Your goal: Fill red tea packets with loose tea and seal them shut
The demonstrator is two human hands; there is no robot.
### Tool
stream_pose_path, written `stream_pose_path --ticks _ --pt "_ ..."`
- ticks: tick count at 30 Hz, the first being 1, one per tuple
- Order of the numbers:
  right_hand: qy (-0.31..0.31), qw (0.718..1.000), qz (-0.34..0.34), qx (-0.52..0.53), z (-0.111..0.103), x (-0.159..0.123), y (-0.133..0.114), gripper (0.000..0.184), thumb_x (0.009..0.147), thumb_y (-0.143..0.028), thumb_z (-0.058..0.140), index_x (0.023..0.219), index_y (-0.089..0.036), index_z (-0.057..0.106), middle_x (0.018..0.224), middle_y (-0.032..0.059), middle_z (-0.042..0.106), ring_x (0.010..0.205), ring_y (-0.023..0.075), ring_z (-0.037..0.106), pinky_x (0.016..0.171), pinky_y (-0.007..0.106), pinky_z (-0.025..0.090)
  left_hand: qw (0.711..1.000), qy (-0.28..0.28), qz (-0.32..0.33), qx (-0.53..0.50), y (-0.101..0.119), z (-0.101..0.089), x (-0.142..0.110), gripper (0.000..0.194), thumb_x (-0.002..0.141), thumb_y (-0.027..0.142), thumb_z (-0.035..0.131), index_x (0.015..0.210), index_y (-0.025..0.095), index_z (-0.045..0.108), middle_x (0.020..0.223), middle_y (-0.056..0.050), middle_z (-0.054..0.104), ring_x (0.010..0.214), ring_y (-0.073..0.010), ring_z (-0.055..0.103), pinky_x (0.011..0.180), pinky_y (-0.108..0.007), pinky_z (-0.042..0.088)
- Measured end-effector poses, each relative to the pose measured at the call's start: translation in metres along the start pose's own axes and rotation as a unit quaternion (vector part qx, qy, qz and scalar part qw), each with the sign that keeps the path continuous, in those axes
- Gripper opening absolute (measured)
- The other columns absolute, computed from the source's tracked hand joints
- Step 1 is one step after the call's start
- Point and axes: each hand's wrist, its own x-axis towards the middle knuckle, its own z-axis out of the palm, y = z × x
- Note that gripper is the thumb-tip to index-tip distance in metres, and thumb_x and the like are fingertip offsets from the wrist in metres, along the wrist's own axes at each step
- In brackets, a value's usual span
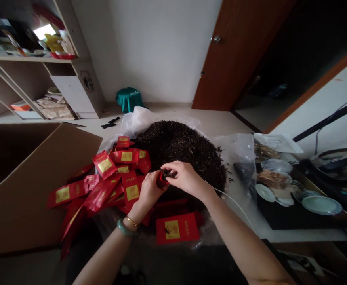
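Dark loose tea leaves (179,138) are heaped in a large clear plastic bag (139,118) in front of me. My left hand (150,188) is wrapped round a small red packet (161,179), its mouth facing up. At that mouth, my right hand (183,176) pinches a clump of dark tea leaves (168,173). Most of the held packet is hidden by my fingers. Red tea packets (105,165) with gold labels lie piled left of the heap. Another red packet (188,228) lies flat below my hands, with a dark bit on its label.
An open cardboard box (42,190) stands on the left. At right, a black tray (280,221) bears cups, a lidded bowl (277,166) and a pale dish (322,205). A white cord (235,204) runs beside my right forearm. Behind are shelves (72,91) and a teal-covered stool-like object (129,99).
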Motion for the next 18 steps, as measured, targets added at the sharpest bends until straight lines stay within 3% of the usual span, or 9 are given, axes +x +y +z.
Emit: stream_pose_path --ticks 3,7,9,12,18 --pt "-0.001 0.999 0.032 0.027 0.005 0.000 0.003 0.043 0.068 -0.001 0.064 0.108 -0.017 0.066 0.099 0.0066 0.068 0.074 0.0128 0.065 0.066 0.023 0.054 1.000 0.006 0.001 -0.011 -0.001 0.001 0.000 0.047 0.062 0.018 0.074 0.106 0.018 0.057 0.098 -0.007 0.067 0.092 -0.0241 0.063 0.080 -0.037 0.054" --pt "0.031 0.999 0.025 0.014 0.000 -0.003 0.005 0.032 0.076 -0.003 0.058 0.104 -0.016 0.067 0.096 0.0064 0.069 0.079 0.0138 0.065 0.069 0.024 0.055 1.000 0.005 -0.012 -0.026 0.000 0.001 -0.001 0.047 0.066 0.022 0.074 0.109 0.019 0.056 0.102 -0.007 0.066 0.095 -0.0237 0.063 0.081 -0.038 0.054" --pt "0.026 0.999 0.002 -0.042 -0.003 -0.007 0.003 0.026 0.080 -0.006 0.057 0.101 -0.017 0.069 0.093 0.0054 0.071 0.082 0.0158 0.064 0.078 0.030 0.054 0.999 0.006 -0.022 -0.034 0.000 0.001 -0.001 0.049 0.066 0.022 0.073 0.112 0.020 0.054 0.103 -0.007 0.065 0.095 -0.0231 0.063 0.080 -0.037 0.055" --pt "-0.038 0.987 -0.041 -0.152 0.000 -0.014 -0.001 0.020 0.080 -0.014 0.064 0.099 -0.017 0.069 0.096 0.0060 0.071 0.090 0.0206 0.060 0.086 0.036 0.051 0.997 0.010 -0.038 -0.059 -0.001 0.002 -0.002 0.057 0.066 0.017 0.072 0.118 0.020 0.049 0.107 -0.007 0.063 0.098 -0.0223 0.062 0.077 -0.034 0.055" --pt "-0.090 0.946 -0.056 -0.306 0.025 -0.019 0.003 0.014 0.085 -0.017 0.057 0.092 -0.014 0.069 0.096 0.0112 0.066 0.095 0.0245 0.057 0.082 0.035 0.050 0.998 -0.021 -0.036 -0.047 0.003 0.000 -0.004 0.069 0.061 0.010 0.070 0.124 0.020 0.045 0.112 -0.009 0.060 0.104 -0.0239 0.058 0.082 -0.036 0.053"
